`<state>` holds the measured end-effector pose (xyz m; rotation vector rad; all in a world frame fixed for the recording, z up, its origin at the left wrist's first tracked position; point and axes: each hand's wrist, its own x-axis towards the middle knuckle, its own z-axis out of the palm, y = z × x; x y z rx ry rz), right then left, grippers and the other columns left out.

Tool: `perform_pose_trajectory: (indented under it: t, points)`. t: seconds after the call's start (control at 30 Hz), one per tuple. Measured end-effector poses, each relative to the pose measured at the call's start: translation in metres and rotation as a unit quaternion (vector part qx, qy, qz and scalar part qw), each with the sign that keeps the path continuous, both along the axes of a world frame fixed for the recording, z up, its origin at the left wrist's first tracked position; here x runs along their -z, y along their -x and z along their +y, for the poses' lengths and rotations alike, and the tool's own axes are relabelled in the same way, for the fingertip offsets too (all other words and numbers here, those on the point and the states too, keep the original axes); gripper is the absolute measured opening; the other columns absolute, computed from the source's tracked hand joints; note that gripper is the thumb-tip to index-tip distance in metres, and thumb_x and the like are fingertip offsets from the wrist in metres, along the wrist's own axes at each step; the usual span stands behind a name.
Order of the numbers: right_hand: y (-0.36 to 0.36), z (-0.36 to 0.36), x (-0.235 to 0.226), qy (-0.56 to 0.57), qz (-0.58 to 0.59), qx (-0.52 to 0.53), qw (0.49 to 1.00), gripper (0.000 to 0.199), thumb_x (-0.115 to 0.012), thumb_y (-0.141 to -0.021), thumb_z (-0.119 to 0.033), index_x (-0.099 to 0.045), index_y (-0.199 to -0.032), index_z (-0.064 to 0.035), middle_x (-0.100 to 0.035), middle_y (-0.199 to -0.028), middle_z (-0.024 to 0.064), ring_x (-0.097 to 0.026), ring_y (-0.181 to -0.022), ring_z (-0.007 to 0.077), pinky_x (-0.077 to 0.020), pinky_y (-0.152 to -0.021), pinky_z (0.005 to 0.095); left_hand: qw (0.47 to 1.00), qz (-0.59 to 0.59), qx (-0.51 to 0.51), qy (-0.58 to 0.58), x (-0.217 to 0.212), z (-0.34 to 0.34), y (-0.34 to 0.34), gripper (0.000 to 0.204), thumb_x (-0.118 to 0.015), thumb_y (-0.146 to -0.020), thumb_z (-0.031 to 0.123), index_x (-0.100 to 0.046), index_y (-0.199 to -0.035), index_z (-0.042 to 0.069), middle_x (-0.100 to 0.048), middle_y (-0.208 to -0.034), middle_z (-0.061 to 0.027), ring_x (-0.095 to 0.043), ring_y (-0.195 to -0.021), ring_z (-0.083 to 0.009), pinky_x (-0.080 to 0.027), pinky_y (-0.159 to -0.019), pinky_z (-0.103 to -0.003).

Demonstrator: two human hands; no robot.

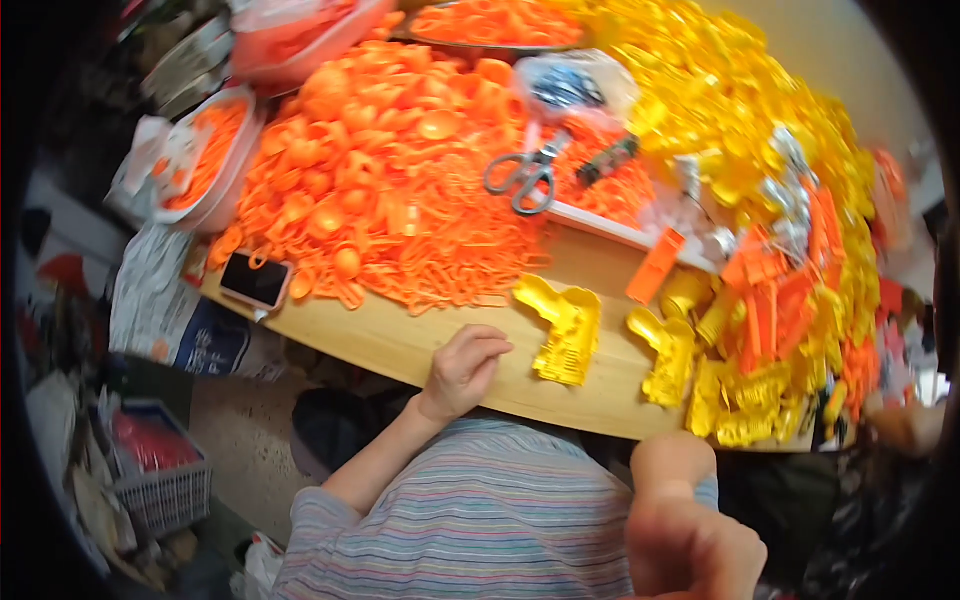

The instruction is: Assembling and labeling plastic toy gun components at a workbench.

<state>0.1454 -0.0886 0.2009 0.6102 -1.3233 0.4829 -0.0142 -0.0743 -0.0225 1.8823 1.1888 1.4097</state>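
Observation:
My left hand rests at the front edge of the wooden table, fingers curled in; whether anything is inside them is hidden. To its right lies a yellow plastic half shell, shaped like a toy gun, its ribbed inside facing up. A second yellow half shell lies farther right, apart from the first. My right hand is raised close to the camera, off the table in front of my striped shirt. It is blurred, and its fingers are not clear.
Heaps of orange plastic parts and yellow parts cover the back. Grey scissors lie by a white tray of orange pieces. A phone sits at the left edge; orange blocks pile up right. A basket stands below.

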Motion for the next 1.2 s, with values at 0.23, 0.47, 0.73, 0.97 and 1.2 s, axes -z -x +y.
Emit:
perform_pose_trajectory:
  t: [0.23, 0.47, 0.73, 0.97, 1.2]
  points:
    - [-0.015, -0.002, -0.003, 0.034, -0.001, -0.072, 0.997, 0.026, -0.047, -0.088, -0.001, -0.056, -0.065, -0.0082, -0.057, -0.059, 0.0052, -0.059, -0.050, 0.0161, -0.0577, -0.078, 0.0330, 1.000, -0.008, 0.012, 0.010, 0.019, 0.000, -0.003, 0.020, -0.059, -0.079, -0.014, -0.067, -0.092, -0.001, -0.065, -0.094, -0.0132, -0.065, -0.082, -0.0224, -0.052, -0.070, -0.028]
    - [-0.016, -0.009, 0.005, 0.069, 0.035, -0.090, 0.993, 0.031, -0.049, -0.096, -0.010, -0.056, -0.065, -0.0079, -0.057, -0.060, 0.0058, -0.058, -0.049, 0.0168, -0.0577, -0.077, 0.0317, 1.000, -0.002, 0.006, 0.023, 0.022, 0.000, -0.005, 0.019, -0.058, -0.080, -0.015, -0.066, -0.092, -0.002, -0.064, -0.093, -0.0130, -0.063, -0.078, -0.0192, -0.050, -0.067, -0.025]
    - [-0.016, -0.007, 0.013, 0.013, 0.087, -0.037, 0.995, 0.025, -0.047, -0.079, 0.010, -0.051, -0.063, -0.0081, -0.056, -0.058, 0.0068, -0.058, -0.047, 0.0172, -0.0590, -0.071, 0.0316, 0.999, 0.011, 0.006, 0.032, 0.018, 0.001, -0.006, 0.021, -0.060, -0.078, -0.014, -0.067, -0.092, 0.000, -0.065, -0.093, -0.0128, -0.066, -0.079, -0.0231, -0.052, -0.067, -0.028]
    - [-0.008, -0.015, 0.020, 0.017, 0.120, 0.033, 0.992, 0.024, -0.048, -0.079, 0.012, -0.050, -0.064, -0.0077, -0.055, -0.057, 0.0071, -0.058, -0.045, 0.0175, -0.0596, -0.071, 0.0327, 0.999, 0.021, 0.014, 0.047, 0.019, 0.001, -0.005, 0.021, -0.060, -0.077, -0.013, -0.067, -0.092, 0.000, -0.065, -0.093, -0.0127, -0.066, -0.078, -0.0229, -0.052, -0.065, -0.028]
    - [0.018, -0.003, 0.008, -0.011, 0.316, 0.167, 0.934, 0.028, -0.052, -0.090, -0.001, -0.050, -0.063, -0.0098, -0.052, -0.053, 0.0018, -0.054, -0.044, 0.0131, -0.0543, -0.056, 0.0286, 0.999, 0.023, 0.008, 0.034, 0.018, 0.000, -0.006, 0.017, -0.060, -0.079, -0.013, -0.067, -0.089, -0.001, -0.065, -0.090, -0.0119, -0.064, -0.074, -0.0187, -0.050, -0.064, -0.025]
